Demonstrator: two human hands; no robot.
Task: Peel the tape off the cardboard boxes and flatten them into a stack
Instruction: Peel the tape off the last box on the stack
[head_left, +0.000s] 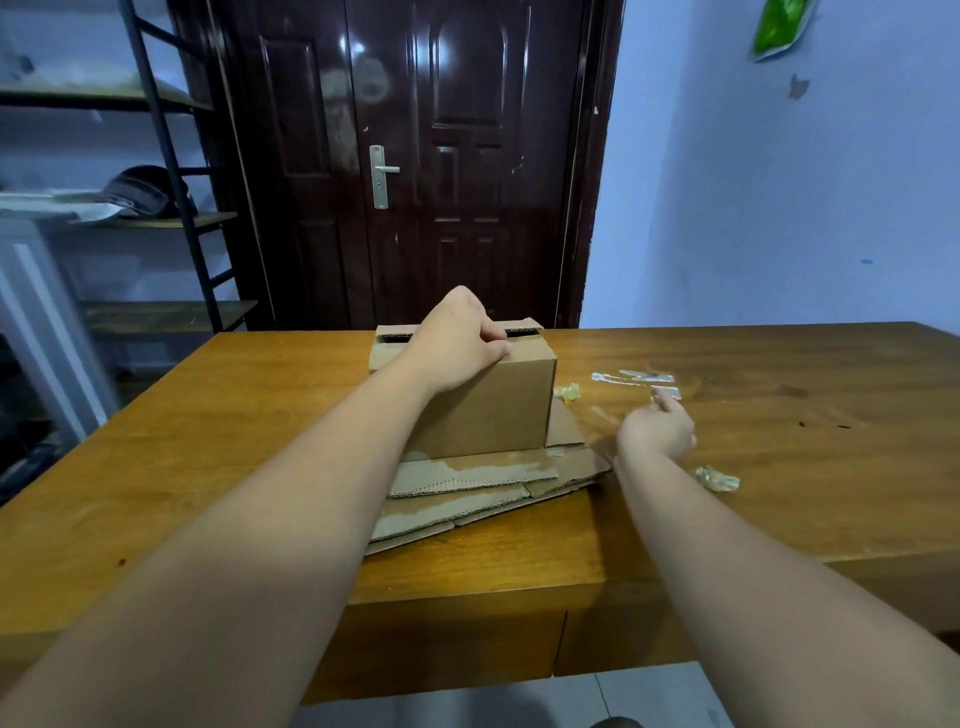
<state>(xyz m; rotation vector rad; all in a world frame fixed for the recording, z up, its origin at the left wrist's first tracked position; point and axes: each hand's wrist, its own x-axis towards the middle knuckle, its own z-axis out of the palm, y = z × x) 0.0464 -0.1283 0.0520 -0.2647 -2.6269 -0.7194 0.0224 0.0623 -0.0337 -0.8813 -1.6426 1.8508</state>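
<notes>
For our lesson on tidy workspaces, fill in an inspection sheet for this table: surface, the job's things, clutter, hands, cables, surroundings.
Surface: brown wooden table, glossy.
Job's things: upright brown cardboard box, standing on a stack of flattened brown cardboard sheets; an open slot shows along its top.
Clutter: crumpled yellowish tape wads, one against the box, one by the right forearm; flat tape strips on the table right of the box.
Hands: left hand grips the box's top edge; right hand reaches toward the strips, grip too blurred to tell.
Cables: nothing seen.
Surroundings: dark brown panelled door, black metal shelf rack, blue wall.
</notes>
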